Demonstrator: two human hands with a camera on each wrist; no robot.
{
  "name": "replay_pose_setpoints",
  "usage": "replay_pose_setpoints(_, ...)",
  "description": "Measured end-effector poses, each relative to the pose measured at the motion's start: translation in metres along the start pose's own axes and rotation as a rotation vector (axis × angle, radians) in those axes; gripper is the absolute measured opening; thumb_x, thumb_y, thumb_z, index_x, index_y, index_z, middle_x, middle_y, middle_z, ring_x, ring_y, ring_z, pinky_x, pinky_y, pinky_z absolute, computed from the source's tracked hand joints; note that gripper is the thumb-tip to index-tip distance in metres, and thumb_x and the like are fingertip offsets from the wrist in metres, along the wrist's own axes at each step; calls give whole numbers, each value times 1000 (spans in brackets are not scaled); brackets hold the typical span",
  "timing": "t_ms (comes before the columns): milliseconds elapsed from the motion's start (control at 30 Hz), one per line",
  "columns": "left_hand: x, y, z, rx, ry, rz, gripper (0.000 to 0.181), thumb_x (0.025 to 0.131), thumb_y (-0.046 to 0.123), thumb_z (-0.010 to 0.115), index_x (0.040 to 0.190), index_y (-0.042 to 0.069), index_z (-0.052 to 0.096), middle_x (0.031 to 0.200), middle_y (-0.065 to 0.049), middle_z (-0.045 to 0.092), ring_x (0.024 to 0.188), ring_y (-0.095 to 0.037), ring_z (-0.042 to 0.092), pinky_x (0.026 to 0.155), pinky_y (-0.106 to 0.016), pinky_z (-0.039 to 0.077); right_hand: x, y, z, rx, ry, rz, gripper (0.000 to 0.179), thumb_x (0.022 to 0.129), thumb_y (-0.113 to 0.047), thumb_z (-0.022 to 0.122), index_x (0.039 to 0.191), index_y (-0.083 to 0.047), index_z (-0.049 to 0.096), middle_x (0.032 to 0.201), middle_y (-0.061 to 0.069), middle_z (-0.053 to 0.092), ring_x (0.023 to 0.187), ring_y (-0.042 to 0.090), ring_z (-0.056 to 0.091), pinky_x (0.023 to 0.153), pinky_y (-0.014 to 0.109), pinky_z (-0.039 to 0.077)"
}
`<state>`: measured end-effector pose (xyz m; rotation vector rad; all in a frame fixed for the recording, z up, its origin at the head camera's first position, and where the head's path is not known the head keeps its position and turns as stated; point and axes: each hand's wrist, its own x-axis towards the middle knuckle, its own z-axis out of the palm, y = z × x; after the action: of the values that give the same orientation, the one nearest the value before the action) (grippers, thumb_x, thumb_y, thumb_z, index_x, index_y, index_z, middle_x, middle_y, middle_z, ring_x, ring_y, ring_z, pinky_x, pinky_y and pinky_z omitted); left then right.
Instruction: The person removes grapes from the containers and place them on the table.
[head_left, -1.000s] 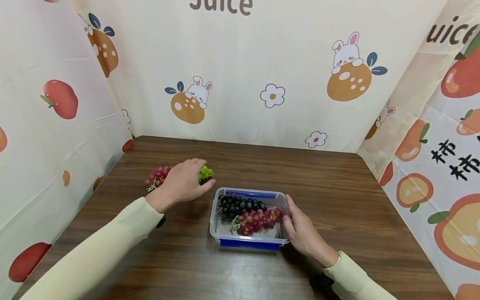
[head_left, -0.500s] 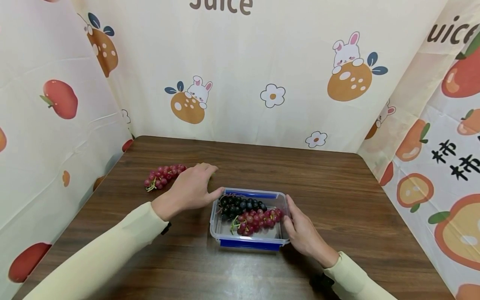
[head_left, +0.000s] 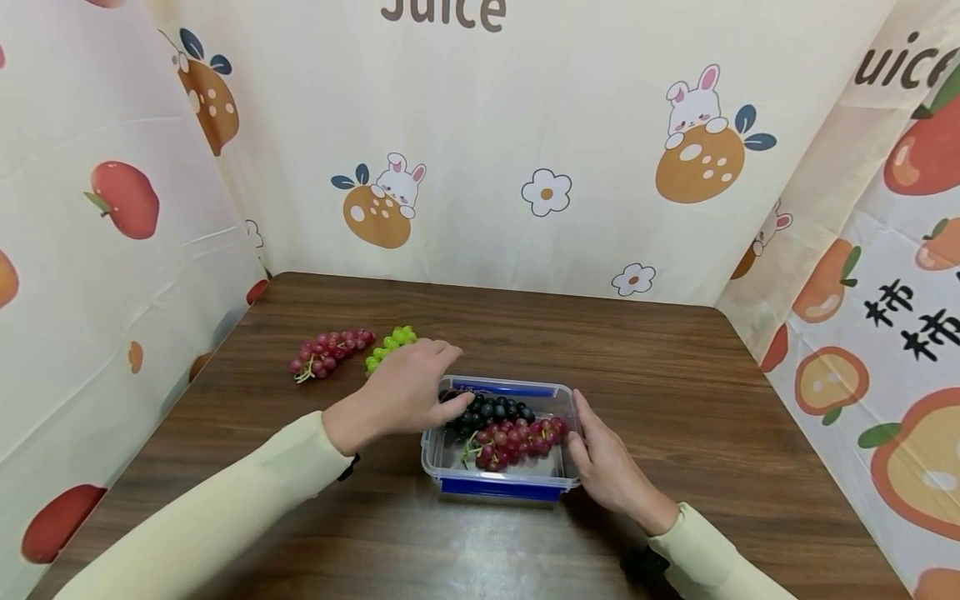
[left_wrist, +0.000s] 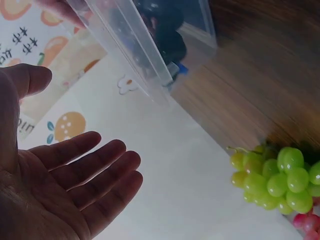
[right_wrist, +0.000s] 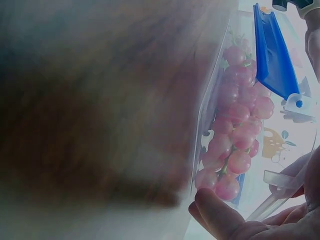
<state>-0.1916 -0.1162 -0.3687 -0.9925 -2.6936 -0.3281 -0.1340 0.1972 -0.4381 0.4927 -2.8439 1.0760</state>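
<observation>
Backdrops of cream sheeting (head_left: 480,108), printed with fruit, rabbits and flowers, stand behind and on both sides of a dark brown wood-grain surface (head_left: 637,358). On it sits a clear plastic rectangular container (head_left: 487,477) with blue latches (head_left: 498,489) along its front and back.

The right hand (head_left: 611,467), in a pale yellow sleeve (head_left: 720,558), grips the container's right end, thumb at the rim and fingers outside the wall. The left hand (head_left: 405,390) hovers at the container's left end, fingers straight and slightly spread, thumb well apart, holding nothing; its thumb overlaps the contents in the head view, while the left wrist view shows it apart from the wall.

Inside, a bunch of round black grapes (head_left: 495,408) lies toward the back, and a bunch of glossy red grapes (head_left: 517,442) in front, near the right thumb. Left of the container, a second red bunch (head_left: 330,352) lies beyond the left wrist, with a bright green bunch (head_left: 393,337) beside it, partly hidden by the left hand.

Wood extends right of the right hand to the side edge, and behind the container to the back edge.
</observation>
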Motion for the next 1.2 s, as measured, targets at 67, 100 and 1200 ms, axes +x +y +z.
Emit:
replay_pose_setpoints(67,0,4,1,-13,-7,14,59,93,50,68,127,2,67,121,-12,70,108,-28,68,86,-45,57,0,0,0,-2,-4,0,62,104,-1,49,159,8,21,161,26,30,143,37,39,111,55,36)
replay_pose_setpoints(100,1,5,1,-24,-10,21,58,93,49,68,127,2,67,122,-12,70,108,-28,68,87,-45,57,0,0,0,-3,-5,-1,62,104,-1,49,159,8,21,162,26,29,144,37,38,111,55,36)
replay_pose_setpoints(1200,17,49,23,-93,-225,169,46,93,41,75,122,6,69,112,-5,71,98,-16,67,82,-34,57,1,-2,0,-10,-17,1,62,105,-1,48,159,9,20,161,28,28,144,37,36,112,55,35)
